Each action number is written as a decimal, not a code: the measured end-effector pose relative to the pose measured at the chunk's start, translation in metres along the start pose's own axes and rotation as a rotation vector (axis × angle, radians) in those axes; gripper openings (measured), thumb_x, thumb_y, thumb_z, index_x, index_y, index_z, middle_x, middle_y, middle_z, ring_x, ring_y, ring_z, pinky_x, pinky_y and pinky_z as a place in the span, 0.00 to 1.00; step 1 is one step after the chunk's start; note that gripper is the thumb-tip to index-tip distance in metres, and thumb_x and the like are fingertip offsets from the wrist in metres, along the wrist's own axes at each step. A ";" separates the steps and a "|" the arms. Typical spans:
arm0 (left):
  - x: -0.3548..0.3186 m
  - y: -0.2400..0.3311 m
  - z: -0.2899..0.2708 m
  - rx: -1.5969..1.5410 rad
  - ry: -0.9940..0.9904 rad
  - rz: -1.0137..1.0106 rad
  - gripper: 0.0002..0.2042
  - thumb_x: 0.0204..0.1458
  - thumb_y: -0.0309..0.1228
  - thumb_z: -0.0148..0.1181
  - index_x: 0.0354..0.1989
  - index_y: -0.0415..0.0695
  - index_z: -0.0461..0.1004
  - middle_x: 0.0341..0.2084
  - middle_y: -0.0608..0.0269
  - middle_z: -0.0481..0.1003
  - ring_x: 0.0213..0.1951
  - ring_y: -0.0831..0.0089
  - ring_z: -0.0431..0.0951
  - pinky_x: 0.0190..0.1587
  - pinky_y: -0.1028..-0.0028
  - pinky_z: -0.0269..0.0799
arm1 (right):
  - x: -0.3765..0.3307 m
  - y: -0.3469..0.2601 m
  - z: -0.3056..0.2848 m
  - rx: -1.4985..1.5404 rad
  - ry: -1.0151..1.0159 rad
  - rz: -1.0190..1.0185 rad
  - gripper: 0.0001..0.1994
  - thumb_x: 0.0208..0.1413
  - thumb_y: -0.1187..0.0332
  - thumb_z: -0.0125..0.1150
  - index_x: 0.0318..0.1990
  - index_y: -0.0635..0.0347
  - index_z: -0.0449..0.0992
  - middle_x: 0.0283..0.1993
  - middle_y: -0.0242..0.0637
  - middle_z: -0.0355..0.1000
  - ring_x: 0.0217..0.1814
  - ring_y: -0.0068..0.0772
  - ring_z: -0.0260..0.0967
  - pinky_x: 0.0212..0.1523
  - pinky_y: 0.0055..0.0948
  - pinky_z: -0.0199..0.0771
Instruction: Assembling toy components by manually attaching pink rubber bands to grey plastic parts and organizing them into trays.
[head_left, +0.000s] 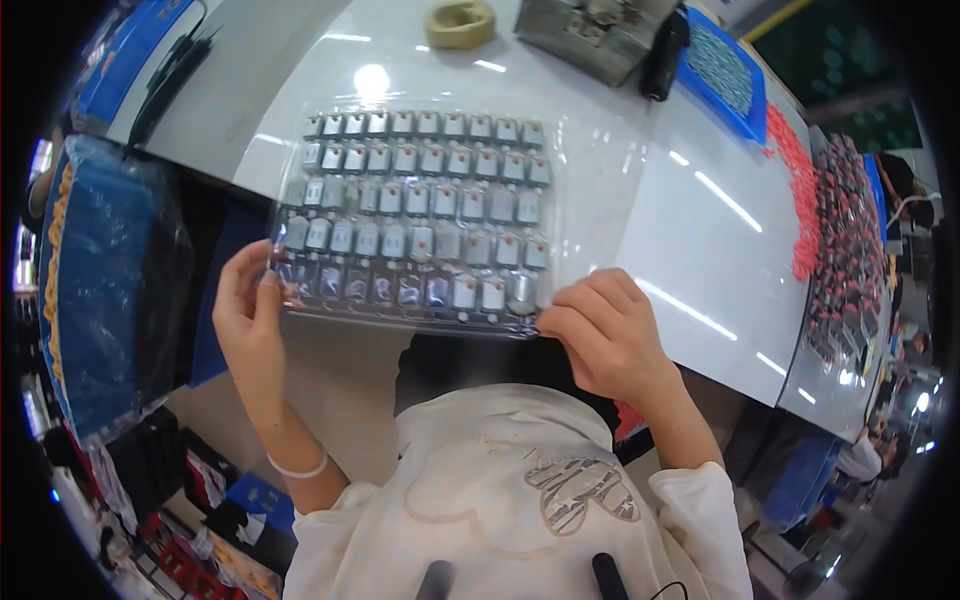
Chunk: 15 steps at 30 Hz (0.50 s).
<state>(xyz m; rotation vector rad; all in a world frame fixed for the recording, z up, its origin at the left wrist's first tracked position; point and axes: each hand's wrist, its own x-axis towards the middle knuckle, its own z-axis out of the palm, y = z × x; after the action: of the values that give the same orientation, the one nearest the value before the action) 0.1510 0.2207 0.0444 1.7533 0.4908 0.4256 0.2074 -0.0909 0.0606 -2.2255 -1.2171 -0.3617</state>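
Observation:
A clear plastic blister tray [400, 321] lies across the near edge of the white table, its near side reaching past that edge. Rows of small silver motors [418, 201], several with a reddish dot, sit in its pockets. In the nearest row only three pockets at the right end hold motors; the pockets to their left are bare. My left hand [250, 300] is closed on the tray's near left corner, thumb on top. At the near right corner, my right hand [603, 325] pinches the rim between thumb and curled fingers.
Beyond the tray stand a yellowish ring-shaped block [460, 24] and a metal fixture [598, 35]. A blue bin [752, 128] of small grey parts is at the far right, beside red pieces [795, 190] and a heap of dark-red parts [848, 240]. Blue-lined crate [115, 280] stands left.

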 end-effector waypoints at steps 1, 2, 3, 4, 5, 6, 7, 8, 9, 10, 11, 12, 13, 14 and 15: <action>-0.006 0.003 0.013 -0.011 -0.022 -0.007 0.13 0.56 0.17 0.46 0.49 0.34 0.68 0.40 0.59 0.74 0.30 0.83 0.70 0.32 0.83 0.68 | -0.012 0.002 -0.008 -0.012 0.005 0.012 0.09 0.34 0.78 0.63 0.27 0.59 0.72 0.29 0.34 0.67 0.31 0.37 0.65 0.34 0.33 0.65; -0.011 0.006 0.028 -0.042 -0.055 0.012 0.13 0.56 0.17 0.46 0.49 0.34 0.68 0.40 0.59 0.74 0.30 0.83 0.71 0.32 0.82 0.69 | -0.025 0.004 -0.017 -0.036 0.020 0.059 0.09 0.34 0.78 0.62 0.27 0.59 0.72 0.29 0.34 0.67 0.31 0.38 0.65 0.34 0.33 0.64; -0.015 0.011 0.040 -0.044 -0.067 0.018 0.13 0.56 0.17 0.46 0.49 0.34 0.68 0.40 0.59 0.74 0.30 0.83 0.71 0.32 0.82 0.69 | -0.035 0.004 -0.027 -0.058 0.033 0.102 0.09 0.34 0.79 0.62 0.26 0.59 0.72 0.28 0.35 0.67 0.30 0.38 0.65 0.34 0.33 0.64; -0.019 0.017 0.054 -0.017 -0.118 0.027 0.13 0.56 0.17 0.46 0.49 0.34 0.68 0.40 0.59 0.74 0.30 0.82 0.71 0.33 0.82 0.69 | -0.045 0.004 -0.037 -0.065 0.039 0.109 0.09 0.34 0.79 0.62 0.26 0.59 0.72 0.28 0.35 0.67 0.30 0.38 0.65 0.34 0.33 0.64; -0.022 0.020 0.071 0.006 -0.180 0.039 0.13 0.56 0.17 0.45 0.49 0.34 0.68 0.40 0.59 0.74 0.30 0.82 0.72 0.33 0.82 0.70 | -0.058 0.005 -0.048 -0.115 0.049 0.166 0.08 0.34 0.79 0.61 0.26 0.60 0.72 0.28 0.35 0.67 0.30 0.39 0.64 0.33 0.33 0.64; -0.027 0.022 0.084 0.000 -0.215 0.046 0.13 0.56 0.17 0.45 0.48 0.34 0.68 0.40 0.59 0.74 0.30 0.82 0.72 0.32 0.81 0.71 | -0.068 0.006 -0.056 -0.154 0.058 0.212 0.08 0.35 0.79 0.61 0.26 0.60 0.72 0.28 0.35 0.67 0.30 0.39 0.64 0.33 0.33 0.63; -0.033 0.026 0.097 -0.005 -0.237 0.046 0.13 0.54 0.17 0.47 0.48 0.34 0.68 0.40 0.58 0.74 0.29 0.81 0.73 0.32 0.81 0.71 | -0.079 0.008 -0.064 -0.157 0.066 0.220 0.08 0.35 0.79 0.61 0.26 0.60 0.72 0.28 0.35 0.67 0.30 0.39 0.64 0.33 0.33 0.63; -0.038 0.031 0.110 0.014 -0.291 0.038 0.13 0.54 0.17 0.48 0.48 0.35 0.68 0.40 0.57 0.74 0.28 0.81 0.73 0.31 0.81 0.70 | -0.091 0.010 -0.075 -0.199 0.083 0.267 0.08 0.35 0.80 0.61 0.26 0.60 0.72 0.28 0.36 0.67 0.31 0.40 0.64 0.33 0.34 0.63; -0.042 0.035 0.123 0.035 -0.345 0.029 0.13 0.53 0.18 0.48 0.48 0.35 0.68 0.39 0.56 0.75 0.28 0.80 0.73 0.30 0.80 0.70 | -0.103 0.013 -0.085 -0.239 0.100 0.315 0.08 0.35 0.80 0.61 0.26 0.60 0.72 0.28 0.36 0.67 0.31 0.40 0.63 0.33 0.34 0.63; -0.046 0.038 0.138 0.036 -0.363 0.034 0.13 0.53 0.18 0.48 0.48 0.35 0.68 0.39 0.56 0.75 0.28 0.80 0.73 0.30 0.80 0.70 | -0.116 0.016 -0.093 -0.258 0.111 0.356 0.07 0.37 0.80 0.60 0.26 0.61 0.72 0.27 0.37 0.67 0.31 0.41 0.63 0.33 0.34 0.62; -0.051 0.042 0.151 0.048 -0.391 0.077 0.14 0.52 0.18 0.50 0.48 0.36 0.69 0.39 0.55 0.74 0.28 0.78 0.73 0.30 0.79 0.69 | -0.127 0.020 -0.101 -0.260 0.119 0.369 0.07 0.37 0.80 0.60 0.26 0.61 0.72 0.27 0.37 0.67 0.31 0.41 0.63 0.33 0.34 0.62; -0.055 0.045 0.164 0.059 -0.419 0.120 0.14 0.51 0.18 0.51 0.48 0.37 0.69 0.40 0.54 0.73 0.29 0.76 0.73 0.31 0.78 0.69 | -0.137 0.024 -0.108 -0.286 0.140 0.409 0.06 0.37 0.81 0.60 0.26 0.62 0.72 0.27 0.38 0.67 0.32 0.41 0.63 0.33 0.33 0.62; -0.058 0.048 0.175 0.067 -0.432 0.123 0.14 0.51 0.18 0.51 0.48 0.37 0.69 0.40 0.54 0.73 0.29 0.76 0.73 0.31 0.78 0.69 | -0.147 0.028 -0.115 -0.312 0.159 0.449 0.06 0.38 0.81 0.59 0.26 0.63 0.72 0.28 0.38 0.66 0.32 0.42 0.63 0.33 0.33 0.62; -0.060 0.049 0.188 0.236 -0.417 0.281 0.15 0.50 0.18 0.51 0.48 0.38 0.69 0.40 0.54 0.72 0.30 0.74 0.73 0.33 0.77 0.69 | -0.157 0.032 -0.121 -0.325 0.170 0.484 0.05 0.38 0.82 0.59 0.26 0.64 0.72 0.28 0.39 0.66 0.33 0.42 0.63 0.34 0.33 0.63; -0.063 0.050 0.199 0.401 -0.397 0.441 0.16 0.49 0.18 0.52 0.48 0.39 0.69 0.41 0.53 0.71 0.32 0.71 0.72 0.35 0.75 0.68 | -0.165 0.035 -0.124 -0.328 0.175 0.505 0.05 0.38 0.82 0.59 0.26 0.64 0.72 0.28 0.39 0.66 0.33 0.42 0.63 0.34 0.33 0.63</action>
<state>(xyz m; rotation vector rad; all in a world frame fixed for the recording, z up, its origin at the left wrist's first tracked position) 0.2078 0.0133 0.0462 2.2777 -0.1114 0.2811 0.1506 -0.2921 0.0675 -2.6118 -0.5006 -0.5640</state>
